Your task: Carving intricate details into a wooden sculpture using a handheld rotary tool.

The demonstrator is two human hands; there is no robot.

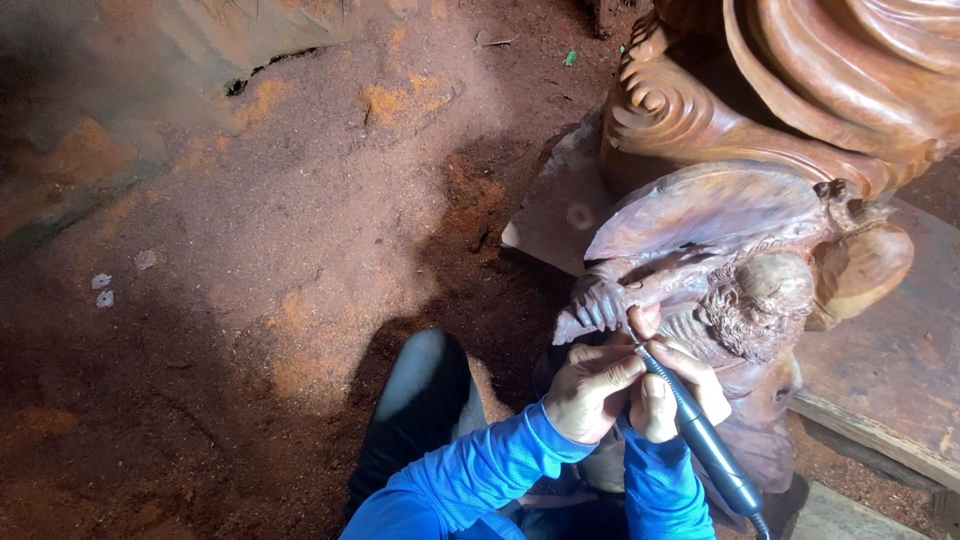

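A large reddish-brown wooden sculpture [760,170] with scrolls and a bearded carved figure [755,300] fills the right side. My right hand [675,385] grips a dark pen-shaped rotary carving tool [700,430], its tip touching the carved hand [600,305] of the figure. My left hand [590,385] rests against the right one and the tool's front, steadying it. Both arms wear blue sleeves. The tool's cord leaves the frame at the bottom right.
Red sawdust covers the ground [300,250] on the left. My knee in dark trousers [420,400] is bent below the hands. The sculpture stands on wooden planks [890,400] at the right. A pale stone slab [545,215] lies behind it.
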